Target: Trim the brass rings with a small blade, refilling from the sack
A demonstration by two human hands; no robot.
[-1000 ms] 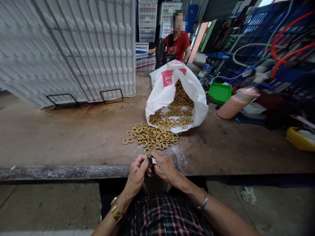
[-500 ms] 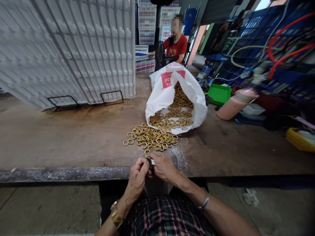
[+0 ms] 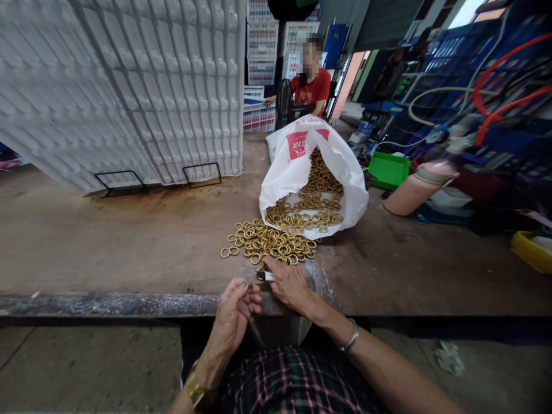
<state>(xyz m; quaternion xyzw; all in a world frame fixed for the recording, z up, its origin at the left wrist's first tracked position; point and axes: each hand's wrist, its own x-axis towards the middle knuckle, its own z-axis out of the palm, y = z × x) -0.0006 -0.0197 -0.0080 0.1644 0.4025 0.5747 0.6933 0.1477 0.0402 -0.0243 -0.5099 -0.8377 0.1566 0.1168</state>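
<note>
Left hand [image 3: 235, 302] pinching something indistinct [image 3: 247, 283]; right hand [image 3: 290, 283], grip impossible to tell, pointing toward gold-coloured rings [image 3: 281, 244] at twelve o'clock.

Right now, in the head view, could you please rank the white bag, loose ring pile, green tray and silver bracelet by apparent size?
Largest first:
White bag
Loose ring pile
Green tray
Silver bracelet
</note>
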